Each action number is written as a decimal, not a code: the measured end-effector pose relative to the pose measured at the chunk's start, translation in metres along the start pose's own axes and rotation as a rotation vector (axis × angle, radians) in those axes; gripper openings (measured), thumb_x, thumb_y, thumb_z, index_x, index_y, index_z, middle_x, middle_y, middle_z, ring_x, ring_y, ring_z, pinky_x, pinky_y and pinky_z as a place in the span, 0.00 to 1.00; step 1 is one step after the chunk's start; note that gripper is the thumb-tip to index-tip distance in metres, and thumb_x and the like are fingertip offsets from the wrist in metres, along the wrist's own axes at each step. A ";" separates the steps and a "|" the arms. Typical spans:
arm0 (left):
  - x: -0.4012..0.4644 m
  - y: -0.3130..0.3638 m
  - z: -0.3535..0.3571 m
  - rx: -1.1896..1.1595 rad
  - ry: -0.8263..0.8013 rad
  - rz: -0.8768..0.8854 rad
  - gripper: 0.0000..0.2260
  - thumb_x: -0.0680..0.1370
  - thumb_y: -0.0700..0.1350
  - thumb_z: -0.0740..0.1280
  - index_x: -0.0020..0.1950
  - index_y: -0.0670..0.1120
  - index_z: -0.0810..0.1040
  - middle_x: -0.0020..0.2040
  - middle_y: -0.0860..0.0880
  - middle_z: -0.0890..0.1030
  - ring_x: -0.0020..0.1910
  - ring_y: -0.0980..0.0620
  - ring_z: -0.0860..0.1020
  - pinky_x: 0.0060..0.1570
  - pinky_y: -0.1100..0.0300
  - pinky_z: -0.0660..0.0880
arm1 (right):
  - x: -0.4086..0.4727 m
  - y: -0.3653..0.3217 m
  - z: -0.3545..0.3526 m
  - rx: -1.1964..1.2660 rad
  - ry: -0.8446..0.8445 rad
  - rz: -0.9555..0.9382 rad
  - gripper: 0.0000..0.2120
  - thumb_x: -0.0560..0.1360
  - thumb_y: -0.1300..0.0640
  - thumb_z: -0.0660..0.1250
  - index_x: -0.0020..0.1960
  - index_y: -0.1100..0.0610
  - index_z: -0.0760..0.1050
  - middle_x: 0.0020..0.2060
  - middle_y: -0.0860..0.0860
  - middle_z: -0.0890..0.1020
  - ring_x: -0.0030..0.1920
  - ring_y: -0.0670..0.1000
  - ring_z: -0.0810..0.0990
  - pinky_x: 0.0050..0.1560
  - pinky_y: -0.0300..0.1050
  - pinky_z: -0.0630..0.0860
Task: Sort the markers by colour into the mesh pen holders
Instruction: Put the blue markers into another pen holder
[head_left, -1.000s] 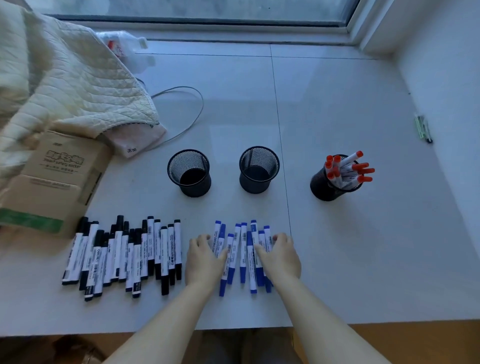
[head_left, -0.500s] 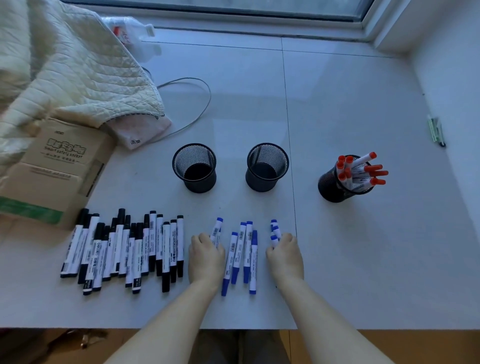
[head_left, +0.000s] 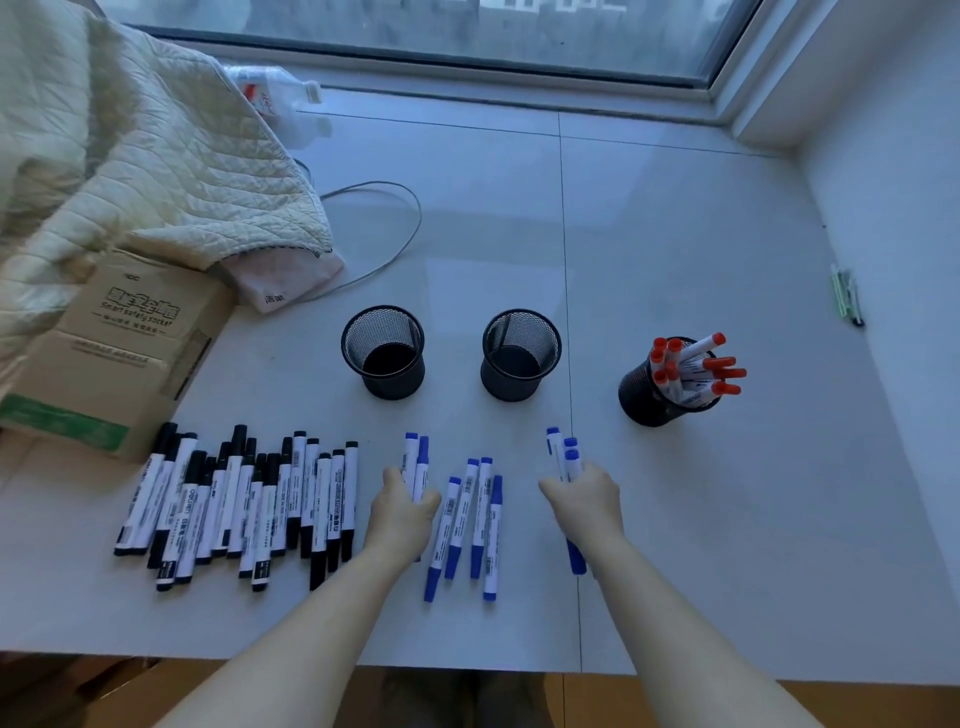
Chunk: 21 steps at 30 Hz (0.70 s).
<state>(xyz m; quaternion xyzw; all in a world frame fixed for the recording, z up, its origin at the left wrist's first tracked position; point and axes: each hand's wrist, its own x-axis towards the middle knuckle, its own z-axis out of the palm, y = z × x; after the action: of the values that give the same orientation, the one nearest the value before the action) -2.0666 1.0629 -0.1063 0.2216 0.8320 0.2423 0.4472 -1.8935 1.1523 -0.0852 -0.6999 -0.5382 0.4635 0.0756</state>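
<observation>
My left hand (head_left: 402, 512) grips two blue markers (head_left: 416, 457) near the front of the white surface. My right hand (head_left: 587, 501) grips three blue markers (head_left: 563, 452), their caps pointing away from me. Between my hands several more blue markers (head_left: 470, 525) lie loose. A row of black markers (head_left: 244, 504) lies to the left. Three black mesh pen holders stand behind: the left holder (head_left: 384, 351) and the middle holder (head_left: 521, 353) hold nothing, and the right holder (head_left: 649, 400) is filled with red markers (head_left: 696, 366).
A cardboard box (head_left: 114, 348) sits at the left under a cream quilted cloth (head_left: 130, 171). A grey cable (head_left: 384, 234) loops behind the holders. A plastic bottle (head_left: 280, 98) lies by the window. A green pen (head_left: 844, 293) lies by the right wall.
Both hands have closed on blue markers and drawn apart, splitting the blue group into a left bunch, a right bunch and a loose middle set. The camera has tilted up slightly.
</observation>
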 end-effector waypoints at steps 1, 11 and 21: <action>-0.002 0.003 -0.001 -0.037 0.005 0.021 0.05 0.77 0.42 0.60 0.48 0.43 0.64 0.36 0.47 0.70 0.29 0.52 0.66 0.21 0.62 0.63 | 0.002 -0.010 -0.005 0.022 0.011 -0.032 0.13 0.66 0.60 0.64 0.31 0.56 0.60 0.26 0.50 0.66 0.26 0.50 0.63 0.27 0.40 0.61; 0.004 0.081 -0.009 -0.319 0.066 0.197 0.15 0.79 0.53 0.60 0.35 0.48 0.67 0.31 0.51 0.69 0.29 0.54 0.67 0.27 0.63 0.65 | 0.040 -0.140 -0.056 0.664 0.086 -0.260 0.07 0.71 0.58 0.67 0.36 0.55 0.72 0.28 0.46 0.78 0.31 0.44 0.77 0.38 0.41 0.75; 0.033 0.133 -0.025 -0.653 0.087 0.327 0.06 0.78 0.47 0.63 0.41 0.50 0.74 0.32 0.55 0.79 0.29 0.64 0.75 0.35 0.69 0.72 | 0.087 -0.138 -0.018 0.755 0.045 -0.125 0.05 0.73 0.54 0.69 0.38 0.50 0.75 0.31 0.44 0.75 0.27 0.40 0.74 0.30 0.35 0.71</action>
<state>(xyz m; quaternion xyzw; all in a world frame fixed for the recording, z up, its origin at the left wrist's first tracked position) -2.0846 1.1809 -0.0353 0.1868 0.6826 0.5724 0.4141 -1.9757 1.2872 -0.0408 -0.5986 -0.3696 0.6080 0.3680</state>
